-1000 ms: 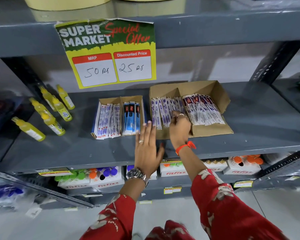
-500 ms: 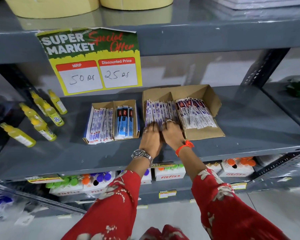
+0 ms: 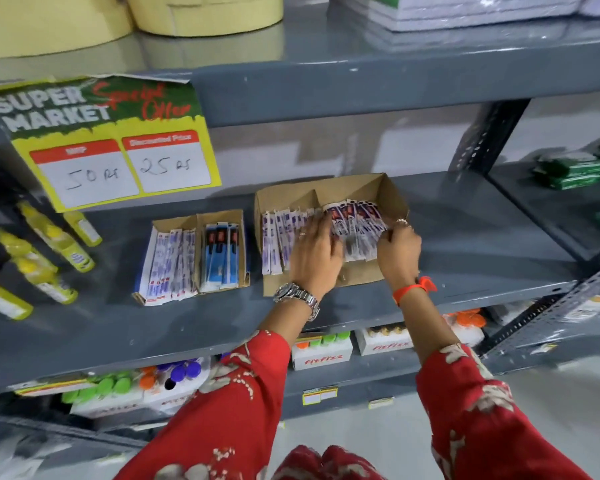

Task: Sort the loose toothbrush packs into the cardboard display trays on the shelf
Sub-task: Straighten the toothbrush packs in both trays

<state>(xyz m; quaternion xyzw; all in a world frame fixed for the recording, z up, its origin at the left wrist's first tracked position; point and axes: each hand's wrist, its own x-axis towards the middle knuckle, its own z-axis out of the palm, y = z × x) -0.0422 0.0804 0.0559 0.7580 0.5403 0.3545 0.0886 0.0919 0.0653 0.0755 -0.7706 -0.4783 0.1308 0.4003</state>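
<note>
Two cardboard display trays sit on the grey shelf. The small tray [image 3: 222, 216] on the left holds white-and-purple packs [image 3: 168, 265] and blue packs [image 3: 220, 252]. The large tray [image 3: 354, 190] on the right holds purple-striped packs [image 3: 278, 230] in its left half and red-and-white packs [image 3: 355, 216] in its right half. My left hand [image 3: 314, 254] lies flat with spread fingers on the left side of the red-and-white packs. My right hand [image 3: 399, 247] presses against the right side of the same bunch, fingers curled at the packs' edge.
Yellow bottles [image 3: 49, 244] lie on the shelf at the left. A price sign [image 3: 118, 143] hangs from the shelf above. Green packets [image 3: 568, 169] lie on the neighbouring shelf at the right. White boxes with coloured caps [image 3: 321, 351] fill the shelf below.
Both hands have shifted right, from the purple-striped packs in the large tray's left half to either side of the red-and-white packs. The camera has moved closer.
</note>
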